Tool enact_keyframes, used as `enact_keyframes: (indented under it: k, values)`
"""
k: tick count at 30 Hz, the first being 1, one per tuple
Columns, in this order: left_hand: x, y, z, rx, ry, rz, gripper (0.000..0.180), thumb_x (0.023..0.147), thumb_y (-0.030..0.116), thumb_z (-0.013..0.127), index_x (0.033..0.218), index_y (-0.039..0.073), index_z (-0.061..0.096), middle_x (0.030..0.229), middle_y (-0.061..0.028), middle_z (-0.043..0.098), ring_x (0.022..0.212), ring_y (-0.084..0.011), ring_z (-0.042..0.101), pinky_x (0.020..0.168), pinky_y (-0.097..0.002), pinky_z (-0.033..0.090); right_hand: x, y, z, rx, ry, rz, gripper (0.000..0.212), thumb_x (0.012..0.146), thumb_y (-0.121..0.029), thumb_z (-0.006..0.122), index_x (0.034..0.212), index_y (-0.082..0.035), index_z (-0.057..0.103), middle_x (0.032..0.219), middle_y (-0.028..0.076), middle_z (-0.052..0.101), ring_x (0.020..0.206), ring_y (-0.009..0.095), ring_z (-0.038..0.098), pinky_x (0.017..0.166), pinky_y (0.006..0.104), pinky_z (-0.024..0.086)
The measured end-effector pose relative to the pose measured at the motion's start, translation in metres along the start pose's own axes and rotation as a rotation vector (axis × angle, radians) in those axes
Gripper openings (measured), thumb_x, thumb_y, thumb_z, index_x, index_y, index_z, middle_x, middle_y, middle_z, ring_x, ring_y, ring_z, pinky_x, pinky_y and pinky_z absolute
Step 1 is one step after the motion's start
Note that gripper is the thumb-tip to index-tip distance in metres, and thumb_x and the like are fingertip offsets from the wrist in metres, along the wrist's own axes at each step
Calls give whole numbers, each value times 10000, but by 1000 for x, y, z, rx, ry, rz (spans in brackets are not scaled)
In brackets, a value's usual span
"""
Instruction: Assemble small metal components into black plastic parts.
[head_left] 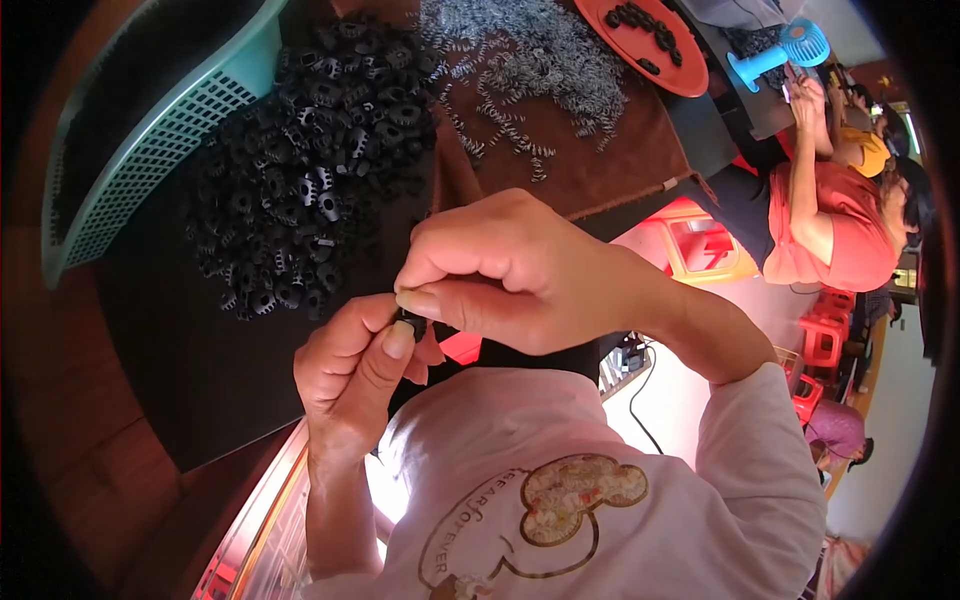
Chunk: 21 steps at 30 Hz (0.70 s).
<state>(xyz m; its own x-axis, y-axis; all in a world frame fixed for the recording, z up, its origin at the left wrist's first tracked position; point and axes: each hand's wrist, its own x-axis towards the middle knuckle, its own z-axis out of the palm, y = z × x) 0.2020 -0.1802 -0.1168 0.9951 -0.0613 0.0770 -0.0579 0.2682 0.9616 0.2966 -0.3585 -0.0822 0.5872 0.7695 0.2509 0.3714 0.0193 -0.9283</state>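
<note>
My left hand (345, 375) grips a small black plastic claw-clip piece (416, 325) between thumb and fingers, close in front of my body. Above it, my right hand (525, 270) is closed in a pinch, with thumb and forefinger at the upper end of the piece. Whatever lies between those right fingertips is hidden. Beyond my hands spreads a heap of loose black claw-clip pieces (320, 180) on the dark table. Small metal coil springs (550, 70) lie in a loose pile on a brown cloth (600, 175), to the right of the heap.
A teal perforated basket (150, 165) with dark contents stands at the far left. At the back right, an orange-red plate (683, 80) holds several black clips. A blue fan (800, 42) stands beyond it. Another person (835, 225) sits to the right, near a red-orange stool (700, 245).
</note>
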Motion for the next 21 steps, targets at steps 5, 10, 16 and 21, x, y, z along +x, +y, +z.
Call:
enact_keyframes:
  k: [5, 10, 16, 21]
  values:
    - [-3, 4, 2, -4, 95, -20, 178, 957, 109, 605, 1016, -50, 656, 724, -32, 642, 621, -64, 562, 558, -202, 463, 0, -5, 4, -537, 52, -268, 288, 804, -140, 755, 962, 14, 569, 736, 80, 526, 533, 210, 553, 418, 323, 406]
    - [0, 8, 2, 6, 112, -65, 194, 909, 67, 618, 1032, -75, 666, 714, -31, 616, 548, -54, 490, 499, -208, 395, -1, -2, 2, -666, 36, -321, 461, 699, -192, 834, 998, 25, 559, 737, 68, 510, 499, 188, 536, 383, 301, 379]
    - [3, 9, -5, -221, 85, -100, 165, 860, 10, 630, 983, -92, 670, 659, -50, 624, 482, -53, 447, 452, -203, 322, 3, -8, 4, -795, 25, -387, 305, 760, -242, 692, 738, -46, 459, 687, 65, 486, 523, 206, 572, 386, 330, 432]
    - [4, 12, -1, -181, 92, -104, 104, 867, 11, 662, 911, -82, 682, 645, -40, 605, 483, -62, 462, 449, -206, 357, 3, 1, 4, -793, 59, -484, 322, 659, -160, 781, 823, -12, 546, 668, 28, 442, 454, 142, 479, 364, 274, 346]
